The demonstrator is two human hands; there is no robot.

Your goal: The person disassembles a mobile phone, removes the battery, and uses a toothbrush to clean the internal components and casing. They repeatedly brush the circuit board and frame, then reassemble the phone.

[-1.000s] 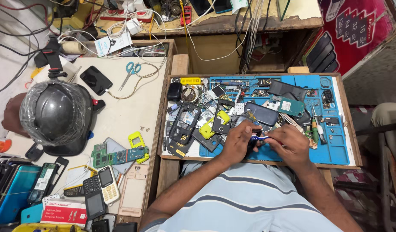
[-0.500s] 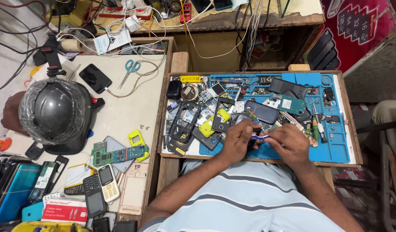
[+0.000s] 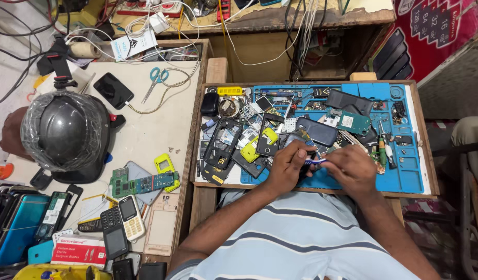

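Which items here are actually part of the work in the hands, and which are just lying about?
In use:
- left hand and right hand, both on a small blue-and-white tool
- dark phone part under the left hand's fingers
- blue work mat beneath

Lying about:
- helmet in plastic wrap
- scissors
- green circuit board
- keypad phones
- yellow phone shell

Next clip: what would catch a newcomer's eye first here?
Probably the blue work mat at centre right, strewn with phone shells and circuit boards, where the left hand and right hand pinch a small blue-and-white tool. At far left sits a black helmet wrapped in clear plastic.
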